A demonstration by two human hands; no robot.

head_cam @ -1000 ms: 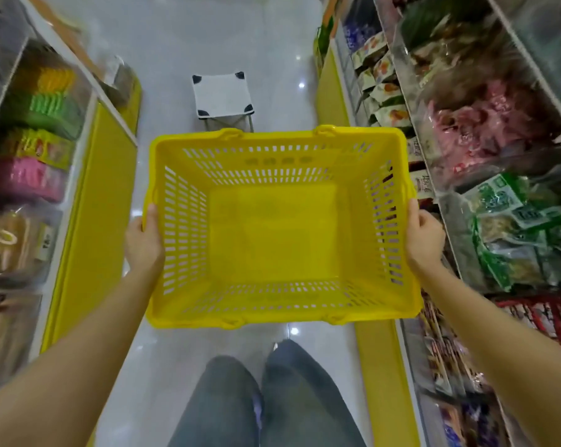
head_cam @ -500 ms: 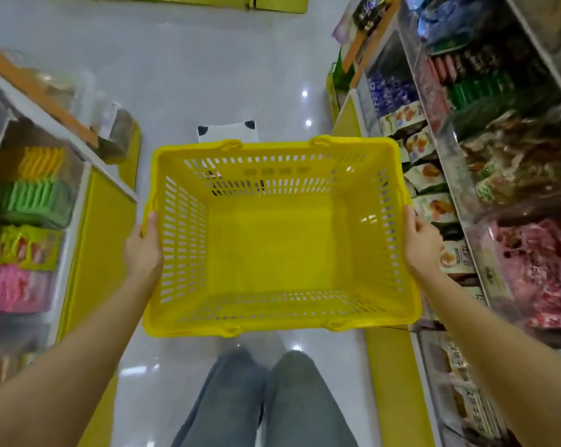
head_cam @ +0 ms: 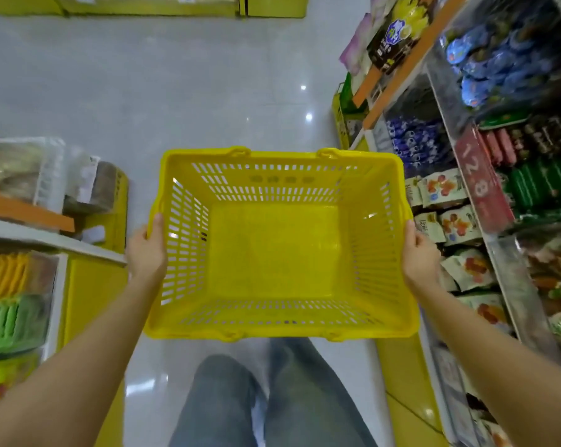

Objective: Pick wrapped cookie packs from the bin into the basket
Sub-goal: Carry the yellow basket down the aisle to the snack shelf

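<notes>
Faded blue-grey jeans (head_cam: 227, 401), bare forearms (head_cam: 79, 366)

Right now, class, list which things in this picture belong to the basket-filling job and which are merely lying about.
Belong to the job:
yellow basket, empty
left hand and right hand, each gripping its rim

Lying about:
red price sign
dark box on the top shelf
grey floor

Which shelf packs are the cookies cannot be told.

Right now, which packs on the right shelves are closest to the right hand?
The white packs printed with red-orange pictures, right beside the right hand; the blue packs and green packs lie farther away.
</notes>
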